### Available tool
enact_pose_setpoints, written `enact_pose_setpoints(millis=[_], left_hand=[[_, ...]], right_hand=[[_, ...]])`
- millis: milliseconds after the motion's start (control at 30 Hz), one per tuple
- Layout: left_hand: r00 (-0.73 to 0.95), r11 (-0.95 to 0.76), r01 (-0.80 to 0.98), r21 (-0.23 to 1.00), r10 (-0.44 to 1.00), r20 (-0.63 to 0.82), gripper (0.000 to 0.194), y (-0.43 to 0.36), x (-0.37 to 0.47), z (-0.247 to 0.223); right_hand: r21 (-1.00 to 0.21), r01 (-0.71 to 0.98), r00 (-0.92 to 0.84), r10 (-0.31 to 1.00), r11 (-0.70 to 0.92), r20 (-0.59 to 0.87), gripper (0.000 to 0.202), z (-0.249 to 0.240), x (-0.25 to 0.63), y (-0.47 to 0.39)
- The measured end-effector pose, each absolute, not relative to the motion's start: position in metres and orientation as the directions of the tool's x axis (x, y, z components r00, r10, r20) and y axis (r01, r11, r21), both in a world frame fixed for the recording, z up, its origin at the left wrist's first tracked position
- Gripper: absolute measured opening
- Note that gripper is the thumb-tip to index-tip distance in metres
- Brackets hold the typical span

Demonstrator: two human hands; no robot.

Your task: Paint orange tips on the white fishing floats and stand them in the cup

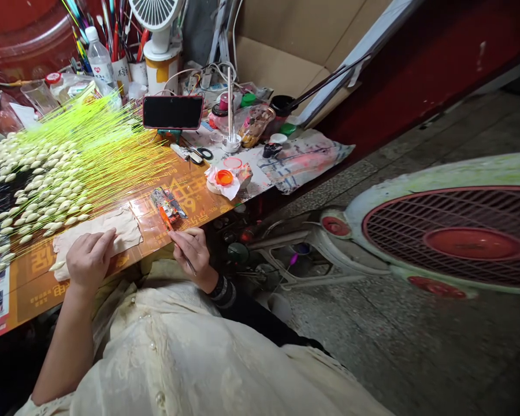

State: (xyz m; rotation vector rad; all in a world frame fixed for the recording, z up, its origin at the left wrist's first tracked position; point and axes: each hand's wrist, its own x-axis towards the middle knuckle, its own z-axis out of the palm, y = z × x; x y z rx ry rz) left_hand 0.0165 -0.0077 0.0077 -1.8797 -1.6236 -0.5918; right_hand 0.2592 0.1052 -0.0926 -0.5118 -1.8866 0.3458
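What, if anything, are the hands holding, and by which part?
The right hand holds an orange-tipped brush by its handle, behind the orange end. Whether the left hand, over the pale cloth, grips anything cannot be told.

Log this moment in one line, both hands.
left hand: over pale sheet | right hand: holding orange-tipped paintbrush at palette

A large cardboard sheet (286, 37) stands beside a dark red wall (442, 58); below spread grey speckled floor tiles (416, 341), where a plastic chair (474, 244) with pale-green rim and red lattice stands, light dim at right
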Motion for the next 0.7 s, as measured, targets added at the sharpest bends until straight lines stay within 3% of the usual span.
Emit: enact_pose_setpoints(millis=[400, 700], left_hand=[[0.103, -0.064, 0.994, -0.084, 0.758, 0.644, 0.02, -0.01, 0.015, 0.004], [0.083, -0.058, 0.997, -0.059, 0.764, 0.64, 0.02, -0.013, 0.016, 0.001]], right_hand=[[-0.437, 0.057, -0.367, 0.426, 0.898, 0.827, 0.054, -0.081, 0.259, 0.093], [-0.428, 0.135, -0.408, 0.443, 0.894, 0.798, 0.056, -0.088, 0.254, 0.087]])
